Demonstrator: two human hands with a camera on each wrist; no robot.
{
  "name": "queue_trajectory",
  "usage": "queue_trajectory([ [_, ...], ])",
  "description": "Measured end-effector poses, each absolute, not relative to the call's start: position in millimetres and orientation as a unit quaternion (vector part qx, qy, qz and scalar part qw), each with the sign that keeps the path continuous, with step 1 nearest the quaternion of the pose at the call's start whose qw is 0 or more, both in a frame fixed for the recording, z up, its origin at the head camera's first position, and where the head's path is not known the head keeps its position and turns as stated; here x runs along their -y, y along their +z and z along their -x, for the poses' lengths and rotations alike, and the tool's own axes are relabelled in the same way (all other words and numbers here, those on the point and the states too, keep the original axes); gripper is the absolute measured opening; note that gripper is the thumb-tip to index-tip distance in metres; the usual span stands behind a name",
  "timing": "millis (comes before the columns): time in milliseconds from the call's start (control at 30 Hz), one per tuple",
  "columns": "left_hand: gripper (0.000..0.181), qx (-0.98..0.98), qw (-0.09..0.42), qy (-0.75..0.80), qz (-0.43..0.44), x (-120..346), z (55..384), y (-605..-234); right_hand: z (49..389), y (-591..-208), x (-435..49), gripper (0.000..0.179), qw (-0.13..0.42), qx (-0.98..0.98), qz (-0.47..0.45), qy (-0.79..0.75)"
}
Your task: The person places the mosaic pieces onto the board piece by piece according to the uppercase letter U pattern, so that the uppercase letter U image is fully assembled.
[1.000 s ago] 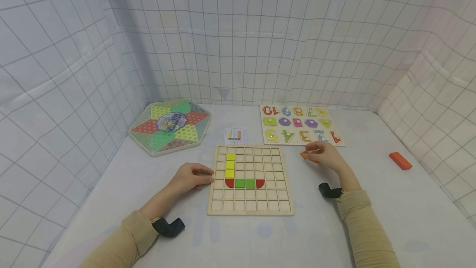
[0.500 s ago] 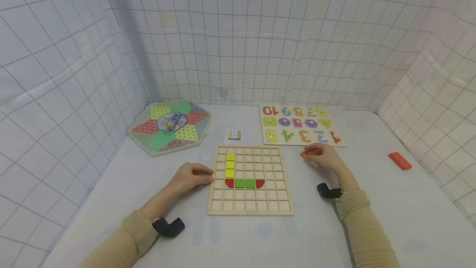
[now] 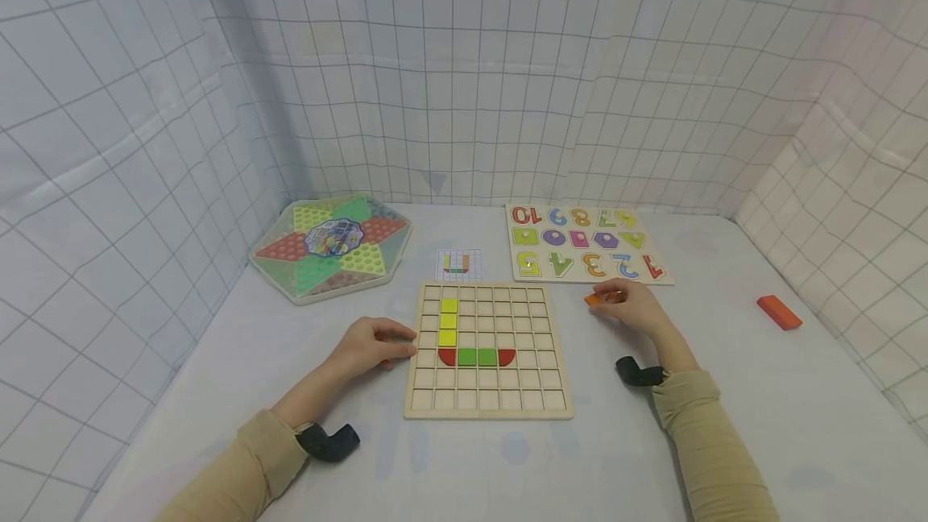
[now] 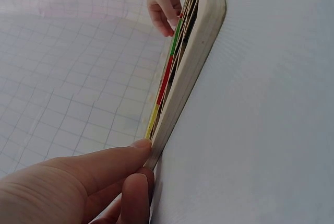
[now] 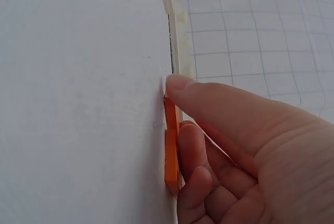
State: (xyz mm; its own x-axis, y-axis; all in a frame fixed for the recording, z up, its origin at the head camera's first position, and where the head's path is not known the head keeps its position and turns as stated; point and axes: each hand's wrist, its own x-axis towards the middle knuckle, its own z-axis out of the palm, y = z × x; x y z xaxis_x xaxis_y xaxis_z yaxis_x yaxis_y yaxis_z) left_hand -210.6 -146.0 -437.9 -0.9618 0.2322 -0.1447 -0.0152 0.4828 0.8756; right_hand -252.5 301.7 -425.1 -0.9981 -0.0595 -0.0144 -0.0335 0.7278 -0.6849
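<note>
In the head view a wooden grid board point(image 3: 490, 414) lies at the centre. It carries three yellow square tiles point(image 3: 448, 321) in a column, two green tiles point(image 3: 478, 357) and two red quarter-round tiles point(image 3: 507, 358) below. My left hand point(image 3: 370, 346) rests its thumb and fingertips on the board's left edge. To the right of the board, my right hand point(image 3: 632, 308) holds orange tiles point(image 3: 594, 299) between thumb and fingers, low over the table. In the right wrist view two orange pieces point(image 5: 170, 158) show end to end, the thumb over the farther one, partly hiding it.
A small pattern card point(image 3: 459, 264) lies behind the board. Behind my right hand is a number puzzle point(image 3: 590, 245); a hexagonal Chinese checkers set point(image 3: 332, 244) sits at back left. A red-orange bar point(image 3: 779, 312) lies at far right. Gridded cloth walls point(image 3: 507, 87) surround the table.
My right hand has lowered and shifted slightly toward me, staying at the orange tiles. The left hand and the tiles on the board look the same.
</note>
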Motion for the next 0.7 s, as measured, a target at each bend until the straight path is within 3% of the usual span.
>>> queue_trajectory([
  [700,0.03,-0.848,0.126,0.511,-0.064,146.3,210.0,-437.6,252.4,-421.3,-297.5,0.035,0.045,-0.931,0.018,-0.361],
])
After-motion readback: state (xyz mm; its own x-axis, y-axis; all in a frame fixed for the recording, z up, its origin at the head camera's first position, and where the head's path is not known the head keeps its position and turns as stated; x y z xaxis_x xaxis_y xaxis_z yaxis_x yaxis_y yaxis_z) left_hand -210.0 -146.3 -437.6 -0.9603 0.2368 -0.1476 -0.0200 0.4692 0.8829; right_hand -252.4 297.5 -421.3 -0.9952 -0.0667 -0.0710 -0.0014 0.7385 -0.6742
